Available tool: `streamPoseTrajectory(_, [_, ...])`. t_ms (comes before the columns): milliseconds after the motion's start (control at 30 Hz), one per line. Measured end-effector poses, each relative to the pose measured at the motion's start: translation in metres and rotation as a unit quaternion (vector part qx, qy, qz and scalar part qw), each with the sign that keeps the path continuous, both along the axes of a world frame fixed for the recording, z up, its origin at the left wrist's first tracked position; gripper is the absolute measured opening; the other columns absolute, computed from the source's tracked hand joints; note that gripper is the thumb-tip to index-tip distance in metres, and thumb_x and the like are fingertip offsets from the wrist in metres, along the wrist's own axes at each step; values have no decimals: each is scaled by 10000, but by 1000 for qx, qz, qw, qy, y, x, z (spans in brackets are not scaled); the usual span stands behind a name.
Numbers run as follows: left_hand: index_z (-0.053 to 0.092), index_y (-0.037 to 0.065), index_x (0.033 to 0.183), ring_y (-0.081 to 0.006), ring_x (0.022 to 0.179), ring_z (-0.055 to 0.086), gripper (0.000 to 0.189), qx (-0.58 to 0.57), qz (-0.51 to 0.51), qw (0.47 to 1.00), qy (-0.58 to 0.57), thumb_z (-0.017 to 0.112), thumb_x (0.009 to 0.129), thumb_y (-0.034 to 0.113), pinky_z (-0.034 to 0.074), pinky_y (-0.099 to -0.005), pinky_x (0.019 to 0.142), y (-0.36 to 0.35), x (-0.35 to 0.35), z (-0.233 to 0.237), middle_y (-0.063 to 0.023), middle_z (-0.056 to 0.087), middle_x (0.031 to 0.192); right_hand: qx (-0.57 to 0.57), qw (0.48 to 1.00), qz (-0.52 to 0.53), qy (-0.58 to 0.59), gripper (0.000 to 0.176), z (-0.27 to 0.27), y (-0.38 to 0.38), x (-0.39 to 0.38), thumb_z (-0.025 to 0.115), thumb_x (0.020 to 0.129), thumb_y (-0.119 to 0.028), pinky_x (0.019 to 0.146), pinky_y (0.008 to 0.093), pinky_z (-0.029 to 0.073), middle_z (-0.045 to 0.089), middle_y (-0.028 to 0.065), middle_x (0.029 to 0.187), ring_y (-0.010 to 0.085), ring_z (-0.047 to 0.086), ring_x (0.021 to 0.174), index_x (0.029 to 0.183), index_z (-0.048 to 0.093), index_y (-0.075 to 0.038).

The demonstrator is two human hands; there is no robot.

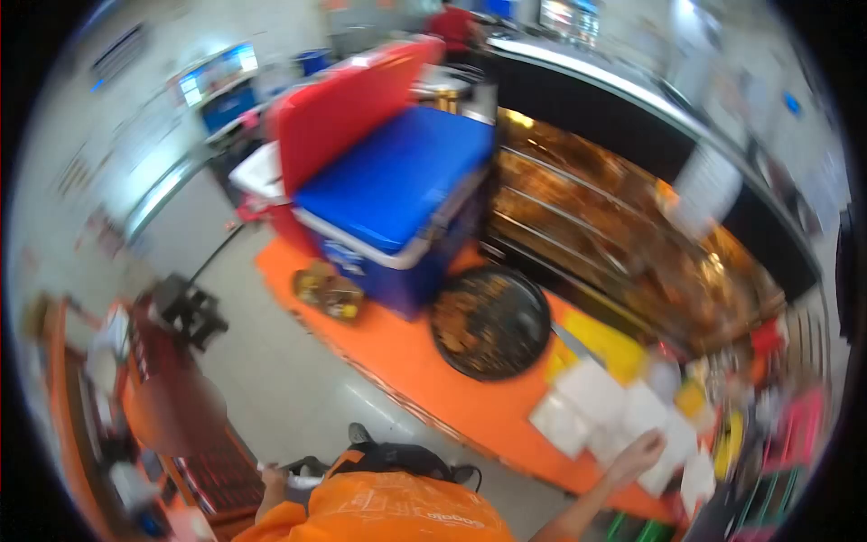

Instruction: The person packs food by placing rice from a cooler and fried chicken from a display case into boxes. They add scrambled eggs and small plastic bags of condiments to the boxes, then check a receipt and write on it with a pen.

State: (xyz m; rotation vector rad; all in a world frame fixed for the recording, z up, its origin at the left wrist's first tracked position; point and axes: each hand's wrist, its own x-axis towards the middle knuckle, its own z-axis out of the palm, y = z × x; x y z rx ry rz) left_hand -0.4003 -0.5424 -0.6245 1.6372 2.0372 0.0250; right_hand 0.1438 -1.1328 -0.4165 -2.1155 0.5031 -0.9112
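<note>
My right hand reaches over the orange table, its fingers curled together above several white paper sheets or flat boxes. Whether it grips one of them I cannot make out. Low at the left, my left hand is closed beside a blurred whitish object and seems to hold it; its kind does not show. A long knife lies near a yellow board or sheet, beyond the papers. To their left sits a round black pan with brown food bits in it.
A blue cooler stands on the orange table, with a raised red lid behind it. Behind the table is a lit glass cabinet of browned food. A small box of items sits near the table edge. Another person in red stands far back.
</note>
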Motion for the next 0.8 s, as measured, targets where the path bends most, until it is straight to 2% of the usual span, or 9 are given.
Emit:
streamPoseTrajectory(100, [593,51,1220,-247,851,657,439,-43,188,976,-104,631,787,-11,554,-368,773,-20,-73,-42,-129,680,1000,122,949,271,104,285,7,228,-38,544,1004,-235,772,321,477,624,66,885,168,565,833,957,608,39])
streamPoseTrajectory(233, [574,32,1222,-258,915,652,452,-40,320,902,-286,568,783,-75,551,-374,821,20,-99,-92,-144,662,1048,10,594,787,166,174,53,510,-141,674,891,-205,775,350,524,691,127,903,230,672,844,951,691,-43])
streamPoseTrajectory(333, [560,18,1223,-266,962,649,467,-24,346,823,-450,520,779,-123,550,-378,856,83,-105,-129,-155,648,1084,-57,436,896,64,203,134,650,-157,698,871,-221,721,358,538,700,131,851,242,684,775,947,701,-33])
streamPoseTrajectory(367, [525,3,1252,-275,954,641,441,17,187,924,-332,541,821,-91,549,-381,849,117,-108,-129,-164,638,1090,-30,408,910,67,207,161,706,-144,702,867,-228,705,364,542,704,139,857,255,689,766,941,706,-36])
streamPoseTrajectory(433, [627,-10,1033,-223,895,634,189,-29,419,618,-665,549,878,65,535,-388,723,197,-109,-123,-120,642,1015,-53,595,789,-143,183,212,811,-114,666,877,-214,647,369,530,692,146,762,264,689,712,864,696,-34])
streamPoseTrajectory(467, [619,-15,1073,-232,907,634,228,-22,330,757,-563,550,887,97,534,-389,744,209,-108,-135,-131,643,1033,-95,737,670,-10,259,238,857,-99,599,897,-262,654,402,524,665,191,751,312,658,683,843,656,-15])
streamPoseTrajectory(500, [612,-19,1113,-242,920,634,270,-15,226,889,-398,551,896,130,533,-391,765,217,-97,-122,-143,644,1052,24,715,694,-83,277,248,913,-53,575,902,-264,635,442,524,658,210,713,371,660,677,830,660,-10])
streamPoseTrajectory(567, [582,-15,1185,-250,940,631,327,-32,161,948,-274,564,898,141,533,-384,796,236,-64,-64,-165,636,1085,-48,772,592,-225,253,259,1010,30,582,853,-250,732,432,526,682,227,842,329,681,849,798,674,-21])
streamPoseTrajectory(800, [551,-27,1300,-255,995,617,437,94,222,904,-354,580,876,76,503,-355,862,257,-94,-78,-161,630,1134,-635,520,528,219,545,101,1151,225,685,743,-501,884,443,503,688,189,1056,332,651,1037,1064,669,-62])
